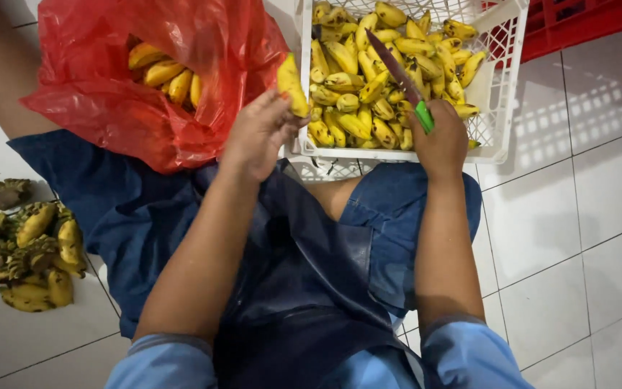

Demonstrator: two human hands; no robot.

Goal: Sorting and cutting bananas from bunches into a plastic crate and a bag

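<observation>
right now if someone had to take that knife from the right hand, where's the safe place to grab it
No free grip shows: the right hand covers nearly all of the knife's green handle, and only the bare blade juts up-left over the white crate of bananas. Probably best come from the wrist side once the handle is offered.

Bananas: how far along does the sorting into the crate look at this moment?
Done: the white crate already holds a heap of loose bananas, and stalk scraps lie on the floor. In hand: the left hand holds one banana by the crate's edge; the right hand grips a green-handled knife. Left: more bananas sit in the red bag.
</observation>
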